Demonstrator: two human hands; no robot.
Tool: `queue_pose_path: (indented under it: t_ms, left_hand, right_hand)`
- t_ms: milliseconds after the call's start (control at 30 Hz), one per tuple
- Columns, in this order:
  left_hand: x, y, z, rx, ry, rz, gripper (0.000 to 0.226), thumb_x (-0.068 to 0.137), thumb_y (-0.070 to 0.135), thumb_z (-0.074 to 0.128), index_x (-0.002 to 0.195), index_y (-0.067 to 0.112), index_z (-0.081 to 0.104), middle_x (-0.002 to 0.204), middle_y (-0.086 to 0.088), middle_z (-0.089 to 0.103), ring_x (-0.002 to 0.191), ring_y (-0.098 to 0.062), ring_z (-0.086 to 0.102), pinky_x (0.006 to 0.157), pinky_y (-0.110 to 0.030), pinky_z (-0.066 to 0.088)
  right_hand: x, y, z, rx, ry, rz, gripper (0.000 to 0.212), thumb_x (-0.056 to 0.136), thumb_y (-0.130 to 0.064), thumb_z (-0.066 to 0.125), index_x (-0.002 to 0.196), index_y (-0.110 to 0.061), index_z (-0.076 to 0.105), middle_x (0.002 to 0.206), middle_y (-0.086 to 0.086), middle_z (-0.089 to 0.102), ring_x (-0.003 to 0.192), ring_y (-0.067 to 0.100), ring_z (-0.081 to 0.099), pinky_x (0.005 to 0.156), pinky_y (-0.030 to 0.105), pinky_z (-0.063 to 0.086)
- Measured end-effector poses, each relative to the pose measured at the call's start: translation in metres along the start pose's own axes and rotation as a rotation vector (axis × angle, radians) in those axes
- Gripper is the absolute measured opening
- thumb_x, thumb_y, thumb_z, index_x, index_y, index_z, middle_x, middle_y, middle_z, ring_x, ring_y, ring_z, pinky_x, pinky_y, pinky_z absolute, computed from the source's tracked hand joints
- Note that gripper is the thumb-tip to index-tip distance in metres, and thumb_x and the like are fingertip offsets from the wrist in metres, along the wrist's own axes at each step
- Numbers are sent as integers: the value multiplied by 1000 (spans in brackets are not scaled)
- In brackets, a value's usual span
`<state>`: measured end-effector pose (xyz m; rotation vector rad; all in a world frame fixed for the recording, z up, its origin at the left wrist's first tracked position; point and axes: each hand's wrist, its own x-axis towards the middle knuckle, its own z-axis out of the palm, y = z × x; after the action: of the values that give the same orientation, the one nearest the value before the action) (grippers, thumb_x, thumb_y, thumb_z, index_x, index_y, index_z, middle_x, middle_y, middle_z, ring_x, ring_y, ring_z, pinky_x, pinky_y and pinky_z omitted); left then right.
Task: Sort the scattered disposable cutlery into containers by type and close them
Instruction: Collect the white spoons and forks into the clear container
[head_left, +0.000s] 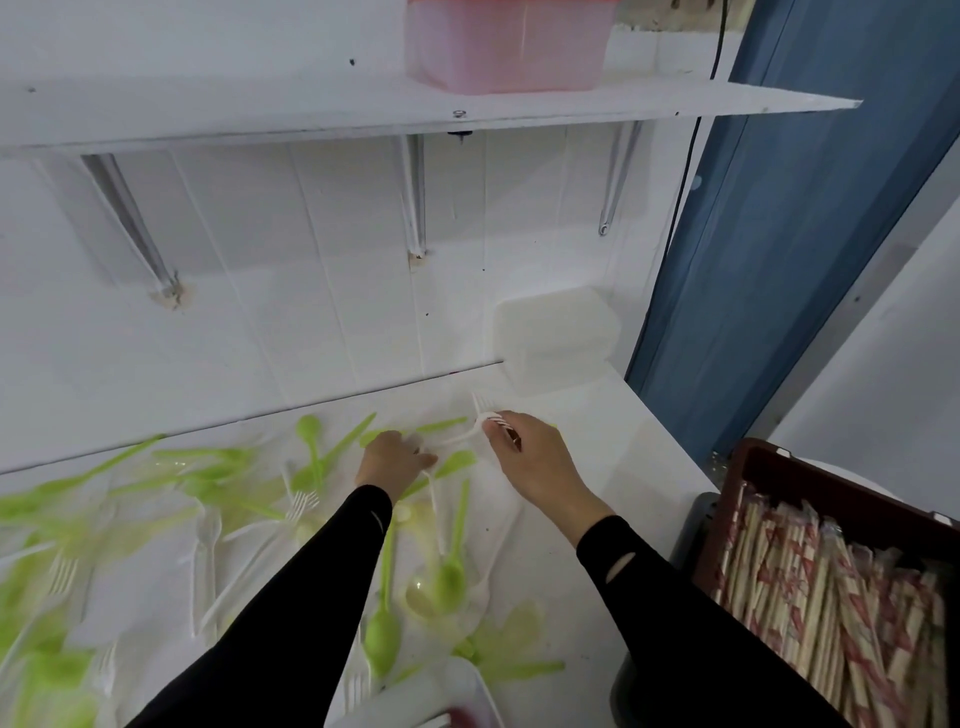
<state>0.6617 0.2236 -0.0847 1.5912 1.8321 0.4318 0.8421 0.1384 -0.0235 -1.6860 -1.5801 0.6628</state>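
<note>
- The white fork (470, 430) is lifted off the far part of the tabletop (613, 467), tines up and pointing toward the wall.
- The right hand (530, 460) holds it, with the fingers (492, 425) clamped on it just below the tines.
- The left hand (392, 457) is just beside it, down on the pile. Its fingers (423, 460) curl toward a white handle, but I cannot tell whether they grip it or only touch it.
- The rest of the cutlery (218, 509) lies scattered over the left and middle of the tabletop. White forks and spoons are mixed with green pieces, among them a green spoon (449, 577) near the sleeves.
- A pale lidded container (556, 338) stands at the back right corner against the wall, well apart from the pile.
- Part of another white container (467, 680) shows at the lower edge.
- A pink container (506, 52) sits on the shelf (208, 104) above.
- A brown crate (779, 462) of wrapped chopsticks (831, 597) stands to the right.
- The step in hand looks like gathering white forks, and the sorting is far from done.
- The next move calls for carrying the fork to the forks' container without snagging its neighbours.
</note>
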Motion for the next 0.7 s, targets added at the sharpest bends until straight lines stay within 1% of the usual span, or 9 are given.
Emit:
queue_pose_path:
  t_ms: [67, 167, 267, 367, 467, 533, 600, 667, 700]
  left_hand:
    - [6, 1, 0, -122, 27, -23, 23, 78, 21, 80, 76, 12, 59, 93, -13, 63, 100, -32, 63, 73, -29, 42]
    - [9, 3, -9, -182, 31, 32, 25, 81, 28, 74, 85, 8, 60, 81, -9, 58, 77, -29, 59, 68, -30, 42]
    - [2, 4, -23, -417, 9, 106, 16, 93, 21, 63, 90, 8, 54, 86, -12, 64, 63, -21, 53, 54, -26, 44]
    - [-13, 6, -48, -549, 74, 190, 9, 99, 16, 55, 96, 10, 49, 90, -7, 73, 72, -18, 63, 60, -24, 47]
    - [-39, 17, -68, -698, 101, 277, 12, 101, 16, 53, 102, 8, 45, 90, -9, 71, 67, -17, 66, 63, -26, 53]
    - [-60, 22, -73, -831, 70, 300, 15, 100, 15, 53, 109, 6, 44, 98, -10, 72, 77, -23, 71, 68, -33, 58]
    - [-79, 22, -73, -895, 48, 327, 19, 98, 13, 57, 112, 4, 49, 102, -10, 73, 88, -25, 73, 70, -35, 59]
    - [-96, 21, -67, -941, 15, 314, 17, 94, 11, 61, 107, 0, 61, 100, -11, 75, 89, -24, 73, 71, -32, 58]
    - [-103, 20, -62, -946, 10, 303, 15, 92, 11, 64, 101, 0, 66, 93, -10, 75, 83, -23, 72, 67, -29, 57]
  right_hand:
    - [0, -2, -2, 70, 25, 7, 27, 100, -36, 50, 97, -17, 69, 85, -6, 65, 76, 9, 56, 74, 28, 46]
    - [-1, -5, -4, 196, 105, 12, 26, 96, -31, 59, 79, -12, 60, 61, -11, 49, 58, 5, 42, 61, 21, 38]
    - [0, -5, -6, 268, 126, 29, 24, 92, -31, 66, 78, -14, 61, 55, -18, 49, 54, 3, 41, 55, 16, 34]
    - [2, -6, -2, 246, 68, -6, 25, 96, -29, 60, 76, -15, 59, 65, -13, 54, 59, 5, 42, 60, 17, 36]
    - [3, -11, 4, 288, -18, -37, 22, 102, -18, 49, 82, -20, 59, 81, -11, 59, 65, 0, 50, 71, 16, 41]
    - [0, -15, 2, 405, -98, -18, 22, 101, -15, 50, 82, -15, 60, 77, -8, 55, 62, -3, 49, 69, 16, 42]
    - [-5, -17, 2, 426, -182, -26, 23, 99, -19, 55, 82, -6, 64, 73, -3, 50, 63, 5, 45, 67, 20, 40]
    - [-9, -20, 3, 420, -238, -65, 26, 96, -23, 62, 85, 0, 68, 69, -1, 44, 64, 9, 40, 66, 23, 37]
    - [-12, -22, 3, 429, -251, -63, 24, 94, -24, 65, 86, -3, 72, 67, -1, 43, 63, 8, 40, 65, 21, 38]
